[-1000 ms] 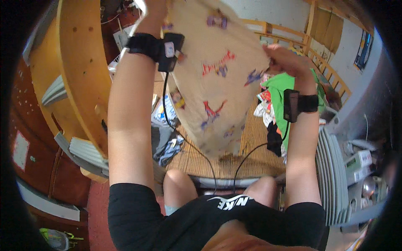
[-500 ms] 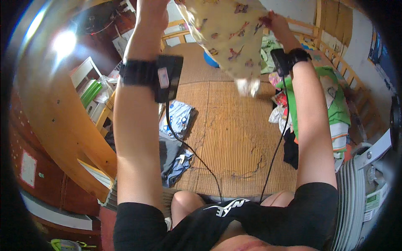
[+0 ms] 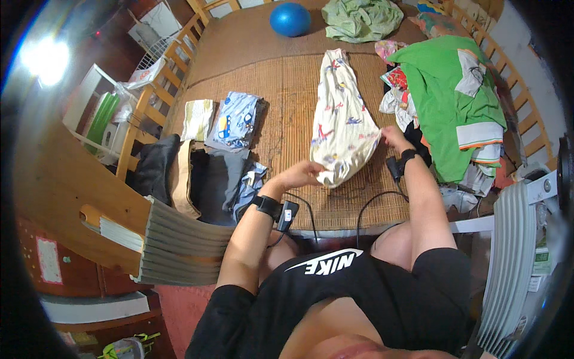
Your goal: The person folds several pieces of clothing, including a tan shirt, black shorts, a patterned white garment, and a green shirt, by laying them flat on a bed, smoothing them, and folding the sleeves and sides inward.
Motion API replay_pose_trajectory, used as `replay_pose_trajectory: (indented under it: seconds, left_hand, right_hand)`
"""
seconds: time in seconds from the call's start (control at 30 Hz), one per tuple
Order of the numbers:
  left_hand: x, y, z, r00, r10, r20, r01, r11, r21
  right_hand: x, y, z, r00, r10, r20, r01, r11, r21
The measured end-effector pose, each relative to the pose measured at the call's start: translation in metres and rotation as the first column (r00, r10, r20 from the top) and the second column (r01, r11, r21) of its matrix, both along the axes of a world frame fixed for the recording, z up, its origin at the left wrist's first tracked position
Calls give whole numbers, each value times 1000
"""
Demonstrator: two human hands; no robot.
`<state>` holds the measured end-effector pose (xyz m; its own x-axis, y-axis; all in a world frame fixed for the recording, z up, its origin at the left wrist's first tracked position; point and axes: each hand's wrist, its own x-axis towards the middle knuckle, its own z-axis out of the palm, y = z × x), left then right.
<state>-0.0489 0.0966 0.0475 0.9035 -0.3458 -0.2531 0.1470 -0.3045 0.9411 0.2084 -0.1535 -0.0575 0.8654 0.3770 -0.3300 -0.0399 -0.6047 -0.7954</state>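
Note:
A pair of cream children's pants (image 3: 344, 113) with a small coloured print lies lengthwise on the woven mat (image 3: 287, 113). Its narrow cuffed end points away from me and its wide end is nearest. My left hand (image 3: 302, 174) pinches the near left corner of the wide end. At the right corner, my right hand (image 3: 394, 139) grips the edge and pulls the fabric out to a point. The near edge hangs slightly bunched between both hands.
Folded blue printed clothes (image 3: 234, 119), a striped folded cloth (image 3: 198, 119) and dark garments (image 3: 218, 182) lie left. A green garment (image 3: 442, 96) tops a loose heap at right. Farther back are a blue ball (image 3: 290, 19) and a pale green cloth (image 3: 362, 18). Wooden rails (image 3: 161, 90) edge the bed.
Both hands have come down and toward me from a raised position. The pants, hanging in the air before, now lie stretched on the mat. My view has tilted, showing more of the bed.

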Motion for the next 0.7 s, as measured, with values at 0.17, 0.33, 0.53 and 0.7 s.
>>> replay_pose_trajectory:
  seconds: [0.17, 0.33, 0.53, 0.7]
  left_hand:
    - [-14, -33, -18, 960, -276, -57, 279, 902, 330]
    - [-21, -37, -35, 907, -409, -97, 413, 827, 382]
    - [-15, -41, -29, 805, -567, -175, 593, 758, 271]
    - [-18, -28, -20, 862, -469, -193, 481, 877, 17]
  right_hand:
    - [-8, -29, -36, 997, -37, 68, 27, 989, 144]
    - [-29, -27, -23, 999, 15, -38, -17, 999, -36]
    - [-40, -46, 3, 975, 222, 16, -194, 883, -428]
    - [-125, 0, 57, 511, 782, 356, -684, 621, -383]
